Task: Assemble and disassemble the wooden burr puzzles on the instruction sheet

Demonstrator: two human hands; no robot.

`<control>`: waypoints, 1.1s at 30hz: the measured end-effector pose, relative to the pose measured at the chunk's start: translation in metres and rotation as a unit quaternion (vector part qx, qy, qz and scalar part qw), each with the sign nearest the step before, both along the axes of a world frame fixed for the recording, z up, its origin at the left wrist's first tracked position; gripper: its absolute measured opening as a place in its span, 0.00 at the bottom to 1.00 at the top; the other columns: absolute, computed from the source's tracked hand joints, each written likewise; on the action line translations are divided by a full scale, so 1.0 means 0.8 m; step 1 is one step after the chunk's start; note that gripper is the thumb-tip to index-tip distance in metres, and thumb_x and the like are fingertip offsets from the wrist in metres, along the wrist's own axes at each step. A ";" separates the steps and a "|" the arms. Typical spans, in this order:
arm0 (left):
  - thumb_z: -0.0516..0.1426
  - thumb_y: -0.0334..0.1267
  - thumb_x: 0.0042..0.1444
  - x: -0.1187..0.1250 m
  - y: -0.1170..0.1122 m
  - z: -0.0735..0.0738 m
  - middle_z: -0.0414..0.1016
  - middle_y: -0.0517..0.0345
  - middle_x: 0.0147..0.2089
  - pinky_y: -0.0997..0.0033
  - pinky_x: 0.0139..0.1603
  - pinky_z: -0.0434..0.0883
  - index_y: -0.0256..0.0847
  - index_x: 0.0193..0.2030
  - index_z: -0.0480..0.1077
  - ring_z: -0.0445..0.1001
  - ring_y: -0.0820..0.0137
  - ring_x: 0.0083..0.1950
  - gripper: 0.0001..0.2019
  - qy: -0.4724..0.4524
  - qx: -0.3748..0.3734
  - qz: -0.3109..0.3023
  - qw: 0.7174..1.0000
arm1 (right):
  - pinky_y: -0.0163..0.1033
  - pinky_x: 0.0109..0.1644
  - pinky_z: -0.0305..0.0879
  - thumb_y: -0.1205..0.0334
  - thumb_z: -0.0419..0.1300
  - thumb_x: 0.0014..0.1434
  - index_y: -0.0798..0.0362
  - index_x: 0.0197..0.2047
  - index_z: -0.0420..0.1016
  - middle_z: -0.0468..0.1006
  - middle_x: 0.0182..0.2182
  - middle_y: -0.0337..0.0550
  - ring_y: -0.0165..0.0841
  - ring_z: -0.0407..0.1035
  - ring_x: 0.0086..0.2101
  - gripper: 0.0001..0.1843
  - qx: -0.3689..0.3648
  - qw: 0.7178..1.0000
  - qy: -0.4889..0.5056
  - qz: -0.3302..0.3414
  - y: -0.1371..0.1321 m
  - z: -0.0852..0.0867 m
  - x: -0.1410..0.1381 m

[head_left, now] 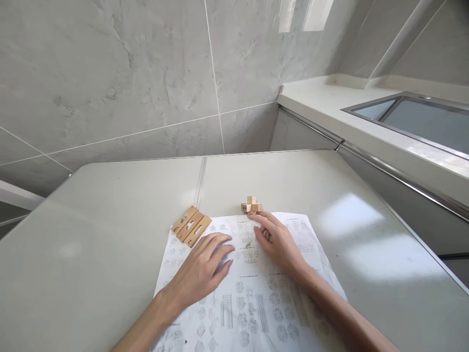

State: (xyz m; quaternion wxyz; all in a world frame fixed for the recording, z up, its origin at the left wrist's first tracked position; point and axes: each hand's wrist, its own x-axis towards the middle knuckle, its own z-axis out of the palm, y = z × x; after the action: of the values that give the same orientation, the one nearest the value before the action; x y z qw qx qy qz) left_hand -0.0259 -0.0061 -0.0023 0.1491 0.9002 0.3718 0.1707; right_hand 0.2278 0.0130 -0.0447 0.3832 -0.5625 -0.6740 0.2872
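A large white sheet point(252, 288) printed with small diagrams lies on the table under both hands. My left hand point(208, 261) rests on its left part, fingers apart and holding nothing. Just beyond that hand, flat wooden puzzle pieces point(191, 226) with cut-out notches and dark numerals lie side by side at the sheet's upper left corner. My right hand point(275, 239) reaches to the sheet's far edge, its index finger extended to a small cluster of wooden blocks point(251, 204). One block bears a numeral 2. The fingertip appears to touch the cluster's near side; the other fingers are curled.
The pale table point(110, 210) has a seam running away from me near its middle. Behind it stands a grey tiled wall point(146, 73). To the right is a white counter point(318, 98) with an inset sink point(421, 117) and a metal rail along its front.
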 end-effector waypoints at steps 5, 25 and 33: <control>0.57 0.32 0.72 0.000 0.000 0.000 0.76 0.48 0.64 0.53 0.64 0.75 0.44 0.58 0.72 0.74 0.56 0.67 0.11 -0.004 0.000 0.003 1.000 | 0.49 0.41 0.76 0.63 0.53 0.72 0.45 0.64 0.78 0.76 0.64 0.52 0.33 0.71 0.27 0.22 0.014 1.000 -0.013 -0.002 -0.003 -0.004 -0.003; 0.58 0.33 0.73 -0.002 0.000 -0.001 0.76 0.47 0.62 0.52 0.62 0.77 0.44 0.59 0.71 0.76 0.55 0.64 0.11 -0.004 0.011 -0.001 1.000 | 0.45 0.42 0.78 0.42 0.61 0.72 0.49 0.48 0.76 0.86 0.46 0.52 0.42 0.81 0.41 0.19 -0.079 0.976 0.197 -0.043 -0.001 0.004 0.001; 0.61 0.41 0.72 0.000 -0.005 -0.007 0.77 0.47 0.64 0.46 0.65 0.77 0.48 0.70 0.63 0.77 0.54 0.66 0.22 -0.070 -0.057 0.069 0.994 | 0.48 0.52 0.78 0.40 0.68 0.68 0.49 0.52 0.74 0.87 0.43 0.48 0.44 0.83 0.45 0.22 -0.130 0.944 0.302 0.038 -0.004 0.023 0.008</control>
State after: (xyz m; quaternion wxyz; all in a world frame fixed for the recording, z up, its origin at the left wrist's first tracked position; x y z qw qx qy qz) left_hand -0.0261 -0.0103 -0.0076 0.2138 0.8484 0.4306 0.2217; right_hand 0.2340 0.0101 -0.0263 0.4813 -0.4685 -0.5039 0.5430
